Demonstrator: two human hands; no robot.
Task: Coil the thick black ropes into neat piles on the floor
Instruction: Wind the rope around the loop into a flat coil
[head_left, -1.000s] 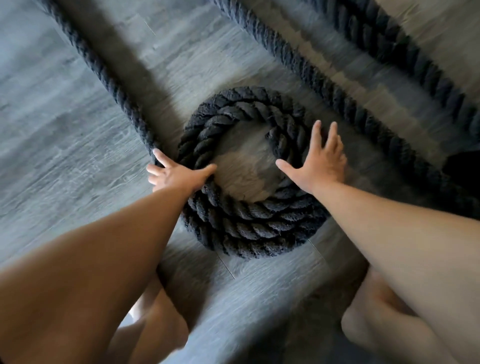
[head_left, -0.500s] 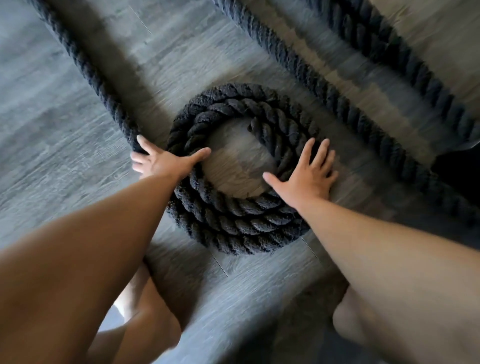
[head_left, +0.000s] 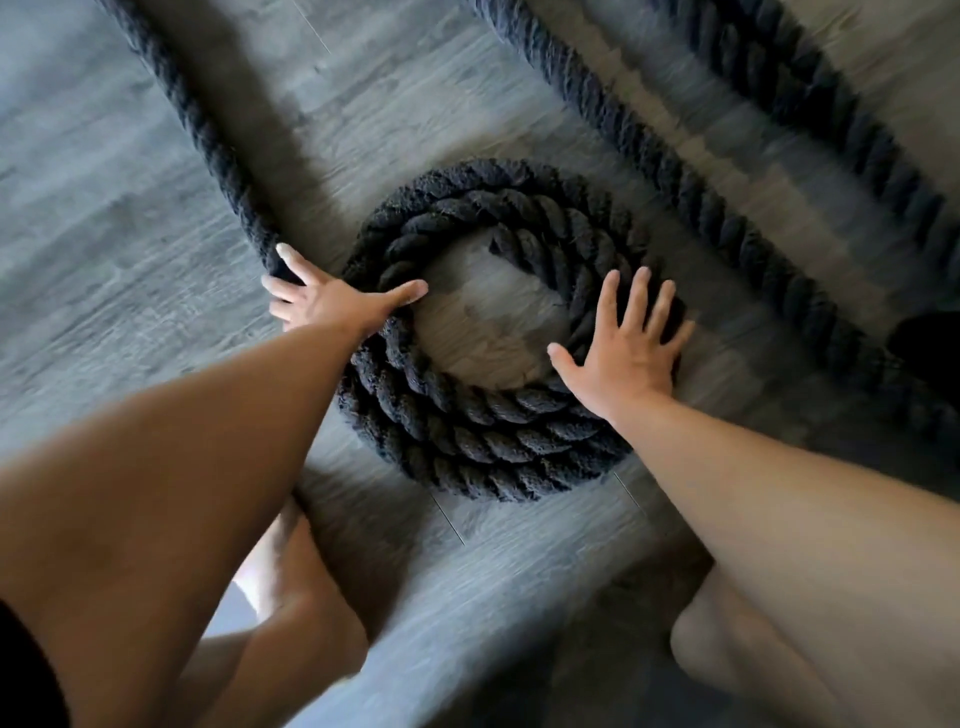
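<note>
A thick black twisted rope lies wound into a round coil (head_left: 483, 431) of about three turns on the grey wood floor (head_left: 104, 270). Its free length (head_left: 202, 130) runs from the coil's left side up to the top left. My left hand (head_left: 332, 304) rests on the coil's left edge where that length joins, thumb pointing into the bare centre, fingers spread over the rope. My right hand (head_left: 631, 353) lies flat with spread fingers on the coil's right side. The rope's inner end (head_left: 511, 244) shows inside the ring.
Two more stretches of black rope run diagonally at the upper right, one (head_left: 670, 176) passing close to the coil, the other (head_left: 831, 98) farther out. A dark object (head_left: 930, 343) sits at the right edge. My bare knees (head_left: 737, 639) are at the bottom of the view.
My right hand has slid down and round the coil's right side toward me. My left hand stays on the left edge. The coil looks slightly turned and tighter.
</note>
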